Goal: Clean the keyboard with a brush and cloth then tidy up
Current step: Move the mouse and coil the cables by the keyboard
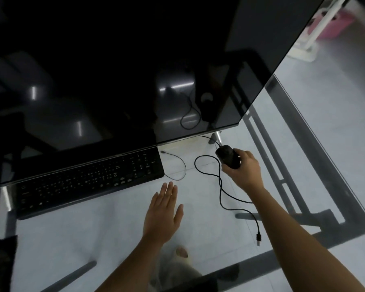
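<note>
head view: the right hand [243, 171] has its fingers and thumb curled round a black mouse [228, 157], wrapped close about its sides (whether the mouse touches the glass, i cannot tell). from just left of that grip a black cable [220, 186] loops and snakes back toward the person, passing beside the right wrist and ending in a usb plug [258, 237] that lies on the glass desk [93, 239]. the keyboard [89, 182], black, sits well to the left of the grip, its far edge tucked under the lower edge of the dark monitor [114, 70], which looms above and left of the held mouse. a thinner cable [181, 165] curls between the keyboard's right end and the grip. the left hand [162, 216] hovers palm down left of the grip and nearer the person, fingers straight and together, holding nothing, just off the keyboard's near right corner.
</note>
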